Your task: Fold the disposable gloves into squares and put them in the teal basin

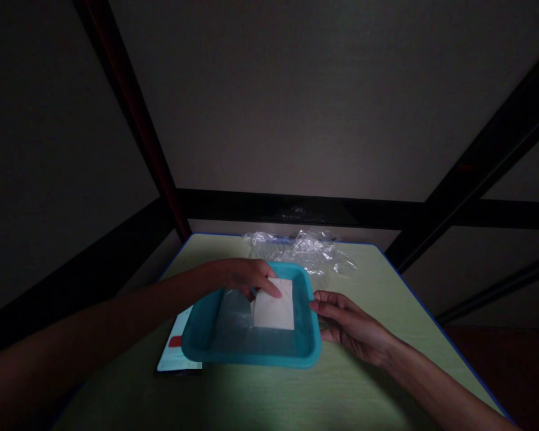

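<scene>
The left hand reaches in from the left, its thumb flat on the upper left part of a white piece and its fingers tucked at the left edge, so it pinches the piece there; whether cloth or paper, I cannot tell. The right hand pinches the right rim of a teal tray between thumb and fingers.

The white piece is inside the tray, in its right half, between the 2 hands. The left hand is the nearer 1, already on it; the right hand is just beside it, with the tray's right wall between. The piece looks nearly square, with no clear long axis, while the tray's long axis runs left to right. A clear bag lies in the tray, left of the piece.

Beyond, a flat screen shows partly from under the tray's left end, crumpled clear plastic lies at the far edge of the pale green table, and dark-framed panels stand behind.
</scene>
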Demonstrator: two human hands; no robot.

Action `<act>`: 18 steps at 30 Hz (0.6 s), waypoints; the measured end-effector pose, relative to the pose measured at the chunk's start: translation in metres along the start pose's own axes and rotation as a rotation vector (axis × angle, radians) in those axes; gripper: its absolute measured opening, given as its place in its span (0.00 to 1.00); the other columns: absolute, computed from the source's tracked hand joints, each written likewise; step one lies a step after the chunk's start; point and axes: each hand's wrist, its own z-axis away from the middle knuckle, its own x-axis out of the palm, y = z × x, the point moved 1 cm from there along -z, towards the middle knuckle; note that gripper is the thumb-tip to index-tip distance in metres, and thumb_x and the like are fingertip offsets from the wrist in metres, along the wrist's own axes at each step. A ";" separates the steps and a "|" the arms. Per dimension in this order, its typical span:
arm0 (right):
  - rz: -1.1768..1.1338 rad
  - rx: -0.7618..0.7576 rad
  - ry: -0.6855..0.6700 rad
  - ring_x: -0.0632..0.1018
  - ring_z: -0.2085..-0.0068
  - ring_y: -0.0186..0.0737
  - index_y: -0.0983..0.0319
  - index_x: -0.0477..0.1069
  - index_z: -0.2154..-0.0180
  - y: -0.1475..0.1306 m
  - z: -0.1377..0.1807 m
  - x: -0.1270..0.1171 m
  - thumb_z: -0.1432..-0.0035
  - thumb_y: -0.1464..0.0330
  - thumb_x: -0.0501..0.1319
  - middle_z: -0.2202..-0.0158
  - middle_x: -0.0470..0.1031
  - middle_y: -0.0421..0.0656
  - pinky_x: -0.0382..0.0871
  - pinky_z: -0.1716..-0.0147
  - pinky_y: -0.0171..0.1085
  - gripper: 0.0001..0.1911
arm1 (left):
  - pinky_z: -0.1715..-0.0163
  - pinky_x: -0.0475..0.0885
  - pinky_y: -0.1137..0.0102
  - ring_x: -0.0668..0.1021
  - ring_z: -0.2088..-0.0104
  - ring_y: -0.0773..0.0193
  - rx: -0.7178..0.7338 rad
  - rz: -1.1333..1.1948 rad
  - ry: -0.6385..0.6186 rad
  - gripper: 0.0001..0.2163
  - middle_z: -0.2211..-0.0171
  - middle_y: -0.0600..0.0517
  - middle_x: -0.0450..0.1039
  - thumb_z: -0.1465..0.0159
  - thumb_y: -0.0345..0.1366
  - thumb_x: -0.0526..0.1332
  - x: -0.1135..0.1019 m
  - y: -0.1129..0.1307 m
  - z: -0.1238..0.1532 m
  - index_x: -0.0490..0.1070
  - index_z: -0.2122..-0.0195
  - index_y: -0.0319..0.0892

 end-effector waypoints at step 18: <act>-0.008 -0.004 -0.025 0.71 0.72 0.31 0.64 0.68 0.77 0.003 -0.002 -0.003 0.67 0.69 0.72 0.76 0.70 0.37 0.70 0.72 0.32 0.15 | 0.73 0.67 0.72 0.75 0.74 0.63 0.101 0.142 -0.119 0.09 0.76 0.53 0.74 0.55 0.39 0.65 0.001 -0.006 0.006 0.74 0.73 0.42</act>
